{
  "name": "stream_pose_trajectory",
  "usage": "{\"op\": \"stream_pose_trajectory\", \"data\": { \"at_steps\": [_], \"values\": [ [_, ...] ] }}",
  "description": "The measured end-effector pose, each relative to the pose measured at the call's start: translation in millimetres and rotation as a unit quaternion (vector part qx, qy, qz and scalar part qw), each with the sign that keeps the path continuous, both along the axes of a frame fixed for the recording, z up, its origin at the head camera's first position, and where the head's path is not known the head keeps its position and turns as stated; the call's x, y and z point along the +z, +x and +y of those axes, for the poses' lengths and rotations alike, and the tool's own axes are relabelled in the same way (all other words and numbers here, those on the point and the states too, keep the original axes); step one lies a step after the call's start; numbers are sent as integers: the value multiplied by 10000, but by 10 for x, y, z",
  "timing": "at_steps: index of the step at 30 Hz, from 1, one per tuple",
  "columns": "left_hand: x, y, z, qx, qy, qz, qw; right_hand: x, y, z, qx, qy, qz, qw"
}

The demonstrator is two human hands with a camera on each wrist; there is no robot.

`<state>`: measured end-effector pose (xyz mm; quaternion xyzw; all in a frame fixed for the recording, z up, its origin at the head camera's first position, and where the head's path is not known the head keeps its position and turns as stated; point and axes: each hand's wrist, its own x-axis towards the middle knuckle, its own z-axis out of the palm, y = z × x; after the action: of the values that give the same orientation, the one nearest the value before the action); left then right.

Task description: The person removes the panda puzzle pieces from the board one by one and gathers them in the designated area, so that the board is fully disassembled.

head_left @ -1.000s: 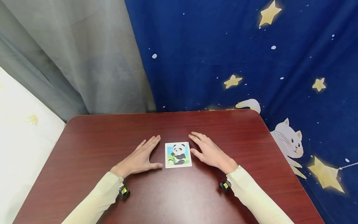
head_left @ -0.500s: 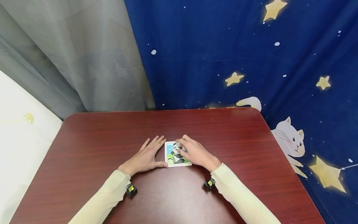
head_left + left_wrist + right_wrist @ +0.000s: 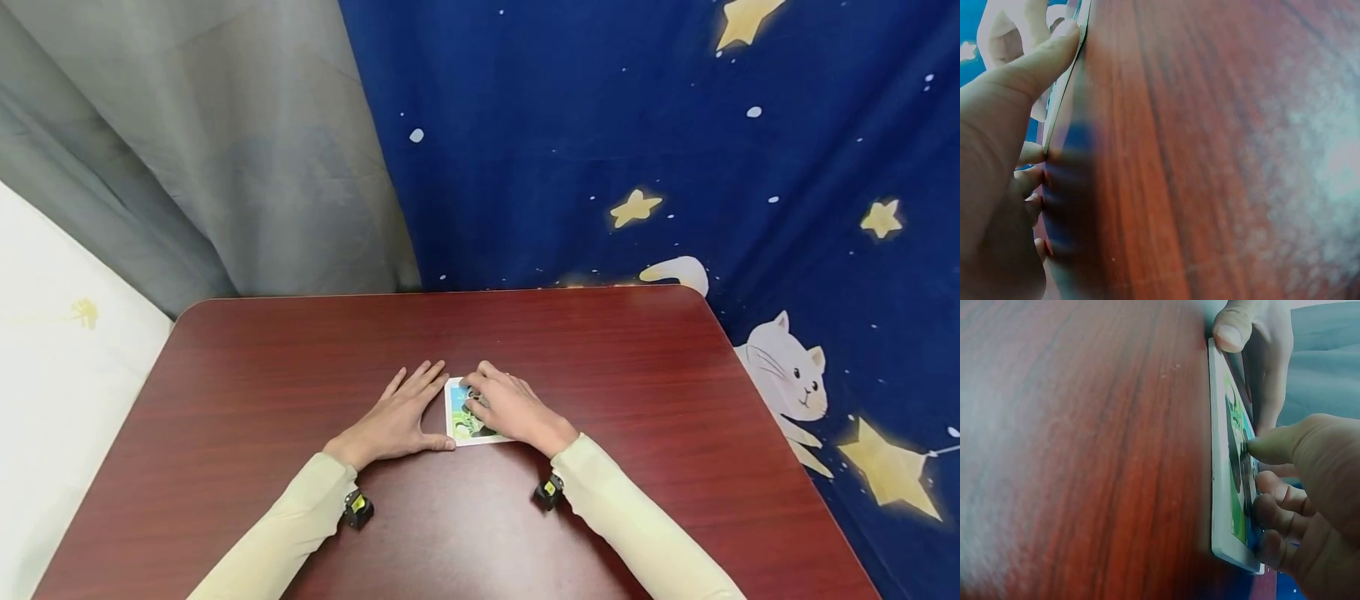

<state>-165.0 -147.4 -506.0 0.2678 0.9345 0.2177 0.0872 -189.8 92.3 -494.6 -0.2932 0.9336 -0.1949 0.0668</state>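
Note:
A small square board with a white border and a panda picture point(image 3: 466, 423) lies flat on the table; its thin rim shows in the right wrist view. My left hand point(image 3: 395, 423) rests at its left side with fingers spread, the thumb touching the lower left corner and a fingertip near the upper left one. My right hand point(image 3: 512, 408) lies over the board's right part and hides much of the panda. In the right wrist view, the right thumb point(image 3: 1272, 445) touches the picture, and the bent fingers point(image 3: 1280, 515) meet it toward the far edge, apart from the thumb.
The dark red wooden table point(image 3: 300, 350) has a rounded far edge. Behind it hang a grey curtain point(image 3: 285, 167) and a blue curtain point(image 3: 525, 150) with stars and a white cat. A white surface point(image 3: 60, 375) borders the left side. Small black wrist cameras point(image 3: 358, 508) sit under both wrists.
From beside the board, my right hand has moved left onto the picture and covers its right part. My left hand has shifted right until its thumb touches the lower left corner.

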Motion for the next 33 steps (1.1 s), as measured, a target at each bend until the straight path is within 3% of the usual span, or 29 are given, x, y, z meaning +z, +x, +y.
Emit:
{"op": "stream_pose_trajectory", "data": {
  "at_steps": [19, 33],
  "values": [
    [7, 45, 17, 27, -122, -14, 9999, 70, 1, -179, 296, 354, 91, 9989],
    [12, 46, 23, 58, -127, -51, 9999, 122, -102, -160, 141, -213, -608, 9978]
  ]
}}
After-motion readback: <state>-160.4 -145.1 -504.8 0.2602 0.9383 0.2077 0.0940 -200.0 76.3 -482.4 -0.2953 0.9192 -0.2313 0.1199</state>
